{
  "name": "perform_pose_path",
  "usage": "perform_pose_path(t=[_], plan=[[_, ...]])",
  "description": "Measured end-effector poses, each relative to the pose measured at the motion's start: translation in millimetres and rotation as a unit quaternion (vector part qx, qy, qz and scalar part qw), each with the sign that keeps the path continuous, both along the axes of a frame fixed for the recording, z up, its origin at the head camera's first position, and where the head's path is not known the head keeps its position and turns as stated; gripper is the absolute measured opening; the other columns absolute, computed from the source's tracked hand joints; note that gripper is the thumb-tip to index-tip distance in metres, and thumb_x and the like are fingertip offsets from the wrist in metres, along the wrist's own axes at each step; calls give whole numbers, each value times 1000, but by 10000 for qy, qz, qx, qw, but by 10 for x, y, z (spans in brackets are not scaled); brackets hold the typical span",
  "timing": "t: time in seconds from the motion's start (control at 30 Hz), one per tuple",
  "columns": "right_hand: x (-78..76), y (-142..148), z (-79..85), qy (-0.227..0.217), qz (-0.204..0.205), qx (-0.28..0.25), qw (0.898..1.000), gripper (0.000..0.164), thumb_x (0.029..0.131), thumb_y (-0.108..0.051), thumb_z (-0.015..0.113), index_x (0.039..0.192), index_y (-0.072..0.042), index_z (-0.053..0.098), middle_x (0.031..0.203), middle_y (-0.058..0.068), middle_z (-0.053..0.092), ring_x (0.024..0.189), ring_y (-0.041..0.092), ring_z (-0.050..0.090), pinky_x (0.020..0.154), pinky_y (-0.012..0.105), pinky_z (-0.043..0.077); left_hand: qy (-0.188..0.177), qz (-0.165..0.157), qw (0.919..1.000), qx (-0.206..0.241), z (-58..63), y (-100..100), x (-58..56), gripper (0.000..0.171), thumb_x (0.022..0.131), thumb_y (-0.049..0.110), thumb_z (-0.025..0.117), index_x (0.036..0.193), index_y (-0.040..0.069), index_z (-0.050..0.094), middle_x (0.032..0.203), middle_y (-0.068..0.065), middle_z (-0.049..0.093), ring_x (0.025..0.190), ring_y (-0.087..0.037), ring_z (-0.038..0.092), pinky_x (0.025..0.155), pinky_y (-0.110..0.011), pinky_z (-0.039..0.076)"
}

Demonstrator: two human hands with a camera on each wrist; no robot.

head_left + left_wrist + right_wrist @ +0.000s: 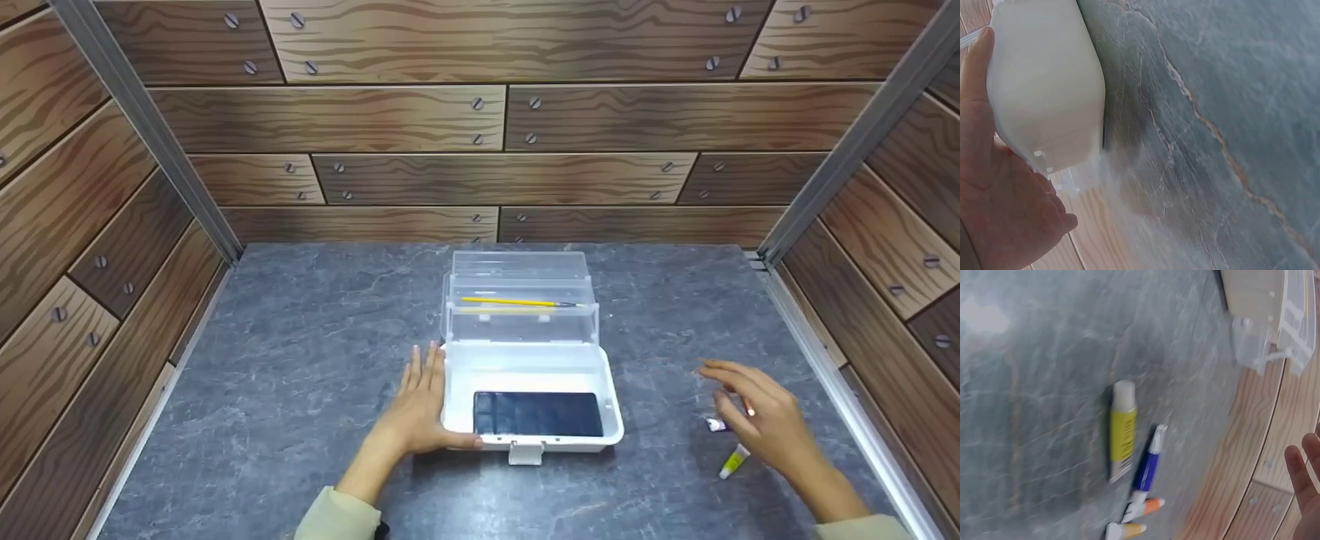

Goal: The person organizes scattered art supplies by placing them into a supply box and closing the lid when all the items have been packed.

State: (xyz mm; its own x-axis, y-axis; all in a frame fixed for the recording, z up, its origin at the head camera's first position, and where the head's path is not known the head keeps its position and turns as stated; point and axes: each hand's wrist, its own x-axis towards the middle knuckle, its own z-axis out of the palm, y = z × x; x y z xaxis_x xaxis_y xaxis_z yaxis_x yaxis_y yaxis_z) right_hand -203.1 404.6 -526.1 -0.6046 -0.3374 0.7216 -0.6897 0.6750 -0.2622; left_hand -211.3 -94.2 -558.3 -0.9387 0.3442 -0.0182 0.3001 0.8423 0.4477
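A white plastic box [611, 405] stands on the table with its clear hinged lid [525, 330] folded back. Inside it lies a flat, dark, glossy rectangular slab [538, 414]. A yellow paintbrush [517, 302] rests across the lid. My left hand [416, 420] touches the box's front left corner, its straight fingers along the side and its thumb on the front rim. To the right, my right hand [769, 412] hovers with loosely bent fingers, holding nothing. Near it lie a yellow tube [1123, 433] with a white cap and a blue tube [1147, 467].
Past the blue tube in the right wrist view are an orange-banded tube [1143, 509] and another small tube with a yellow band [1129, 530]. Wood-patterned panels [502, 120] enclose the grey marbled table [300, 360], with metal rails [817, 337] at the sides.
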Motion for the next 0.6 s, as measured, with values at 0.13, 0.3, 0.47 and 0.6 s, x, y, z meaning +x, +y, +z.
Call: perform_pose_path(t=[0.13, 0.3, 0.47, 0.6], plan=[[44, 135, -51, -533, -292, -405, 9973, 41, 81, 4, 68, 120, -7, 73, 118, 11, 71, 99, -6, 63, 85, 4, 48, 16, 2, 10000, -17, -5, 1, -5, 156, 53, 89, 70, 159, 0, -1, 166, -19, -8, 151, -45, -7, 124, -53, 7], [95, 288, -70, -1450, -889, -892, 9814, 36, 90, -2, 68, 125, -8, 69, 123, 3, 68, 102, -11, 60, 85, 1, 44, -60, 4, 10000, 8, -12, -5, -8, 157, 52, 90, 69, 159, 1, -4, 165, -18, -11, 151, -43, -9, 124, -51, 4], [135, 461, -34, -2898, -1740, -1233, 9330, 43, 99, -22, 62, 139, -9, 58, 138, 9, 59, 116, -7, 47, 89, 7, 42, -108, 31, 9999, 83, -9, -9, -6, 157, 52, 90, 70, 159, 1, -3, 166, -18, -11, 151, -43, -10, 124, -51, 4], [132, 617, -17, -3962, -2249, -1139, 8829, 62, 102, -41, 53, 151, -5, 41, 150, 30, 42, 128, 35, 48, 99, 47, 46, -116, 22, 9999, 91, -6, -12, -2, 157, 51, 90, 69, 159, 1, -3, 166, -17, -11, 151, -43, -11, 124, -51, 4]])
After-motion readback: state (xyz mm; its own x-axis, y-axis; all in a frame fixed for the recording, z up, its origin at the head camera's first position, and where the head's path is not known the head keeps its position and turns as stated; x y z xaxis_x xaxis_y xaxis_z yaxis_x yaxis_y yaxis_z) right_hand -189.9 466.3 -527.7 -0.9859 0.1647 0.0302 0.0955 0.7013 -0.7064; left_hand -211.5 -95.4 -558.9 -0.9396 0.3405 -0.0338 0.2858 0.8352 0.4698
